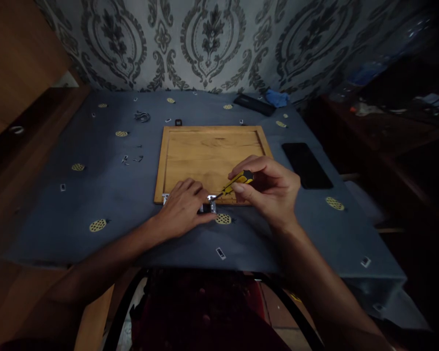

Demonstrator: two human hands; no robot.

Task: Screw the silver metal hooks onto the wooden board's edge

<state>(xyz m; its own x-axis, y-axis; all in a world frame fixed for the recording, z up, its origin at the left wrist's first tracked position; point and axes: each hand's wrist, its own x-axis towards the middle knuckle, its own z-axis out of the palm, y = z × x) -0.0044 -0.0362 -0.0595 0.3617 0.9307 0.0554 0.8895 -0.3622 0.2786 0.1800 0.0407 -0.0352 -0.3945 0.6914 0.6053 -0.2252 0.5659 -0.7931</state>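
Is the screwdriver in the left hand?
No, the right hand holds the screwdriver, while the left hand is at the near edge of the wooden board.

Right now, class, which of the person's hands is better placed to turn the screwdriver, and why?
Likely the right hand: it grips the screwdriver, whose tip is at the metal fitting. The left hand lies over the near edge of the board.

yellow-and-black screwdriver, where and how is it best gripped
Likely by its thick handle, from the right and above: the screwdriver slants, handle end raised to the right, where the right hand pinches it, while the thin shaft runs down-left to the metal fitting.
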